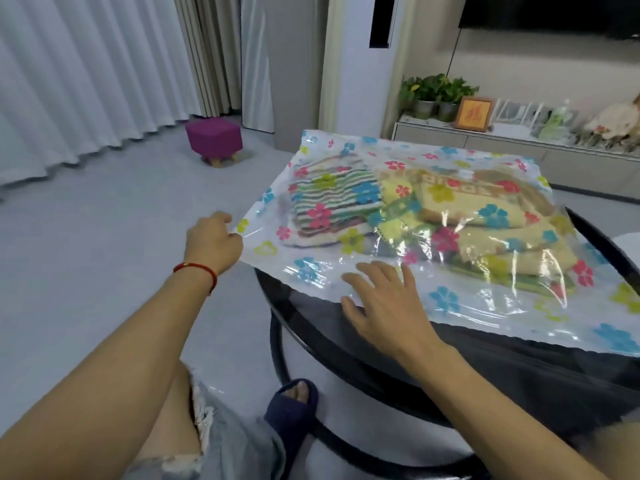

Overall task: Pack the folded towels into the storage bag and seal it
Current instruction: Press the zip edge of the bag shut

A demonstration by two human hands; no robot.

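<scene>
Pinching the storage bag corner in my left grip, right grip flat and unclenched, I judged the towel-filled film slippery on the table.

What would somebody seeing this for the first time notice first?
The flower-printed storage bag on the dark round table, with folded towels showing through it. The left hand pinches its near-left corner; the right hand lies flat on its near edge. A purple stool stands behind.
</scene>
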